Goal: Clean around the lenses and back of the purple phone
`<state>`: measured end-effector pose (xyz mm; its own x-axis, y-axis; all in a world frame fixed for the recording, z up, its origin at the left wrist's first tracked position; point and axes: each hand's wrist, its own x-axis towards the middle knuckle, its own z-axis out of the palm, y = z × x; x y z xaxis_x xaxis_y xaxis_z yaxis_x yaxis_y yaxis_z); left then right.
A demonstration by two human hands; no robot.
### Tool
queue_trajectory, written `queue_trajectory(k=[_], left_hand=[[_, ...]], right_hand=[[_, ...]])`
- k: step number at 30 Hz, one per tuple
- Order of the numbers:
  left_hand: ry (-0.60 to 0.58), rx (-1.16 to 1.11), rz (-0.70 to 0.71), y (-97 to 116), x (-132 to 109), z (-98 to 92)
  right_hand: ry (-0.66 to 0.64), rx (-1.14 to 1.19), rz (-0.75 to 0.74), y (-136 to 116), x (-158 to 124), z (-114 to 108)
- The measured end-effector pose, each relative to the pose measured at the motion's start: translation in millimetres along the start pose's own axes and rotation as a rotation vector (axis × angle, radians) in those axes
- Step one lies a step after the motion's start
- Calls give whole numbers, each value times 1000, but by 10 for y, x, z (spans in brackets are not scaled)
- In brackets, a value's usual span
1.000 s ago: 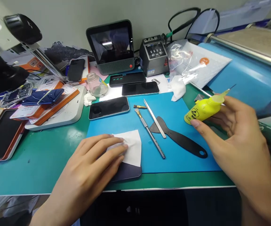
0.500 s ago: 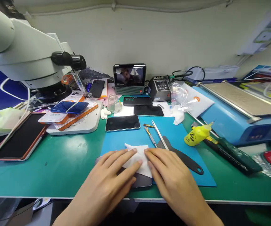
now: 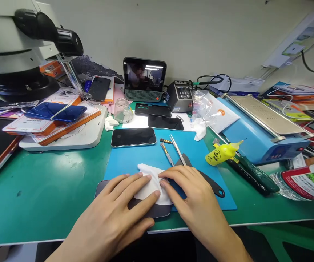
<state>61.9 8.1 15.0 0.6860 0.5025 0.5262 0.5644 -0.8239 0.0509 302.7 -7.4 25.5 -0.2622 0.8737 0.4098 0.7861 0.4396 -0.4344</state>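
Head camera: a blue mat [image 3: 129, 156] lies on the green table [image 3: 64, 196], and at its near left corner is a dark phone [image 3: 161, 211], lying partly over the mat's edge. A white cloth [image 3: 146, 176] is spread on that phone, its far corner reaching onto the mat. The left hand [image 3: 119, 207] rests palm down over the cloth and phone, its fingers loosely apart and their tips on the cloth. The right hand [image 3: 195, 193], above the near part of the mat, has its thumb and forefinger close together on the cloth's right side; I cannot tell whether they pinch it.

On the mat, partly behind the right hand, lies a black scraper [image 3: 217, 189], with tweezers [image 3: 177, 147] across its blade and a brush [image 3: 166, 153] beside them. A yellow bottle [image 3: 219, 154] is at the mat's right edge. Another phone [image 3: 133, 137] lies at the mat's far left corner, and a glass jar [image 3: 123, 112] stands beyond it.
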Motion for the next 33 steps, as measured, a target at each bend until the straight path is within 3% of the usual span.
queue_trajectory(k=[7, 12, 19, 24, 30, 33], left_hand=[[105, -80, -31, 20, -116, 4], [184, -153, -197, 24, -254, -16], [20, -171, -252, -107, -457, -42], [-70, -148, -246, -159, -476, -35], [-106, -157, -259, -134, -515, -9], [-68, -193, -311, -118, -531, 13]], right_hand=[[-115, -86, -238, 100, 155, -144], [-142, -183, -412, 89, 59, -200], [-107, -250, -392, -10, -59, -84], [-165, -202, -374, 54, -95, -52], [-178, -148, -325, 108, -134, -73], [-185, -170, -327, 104, -157, -82]])
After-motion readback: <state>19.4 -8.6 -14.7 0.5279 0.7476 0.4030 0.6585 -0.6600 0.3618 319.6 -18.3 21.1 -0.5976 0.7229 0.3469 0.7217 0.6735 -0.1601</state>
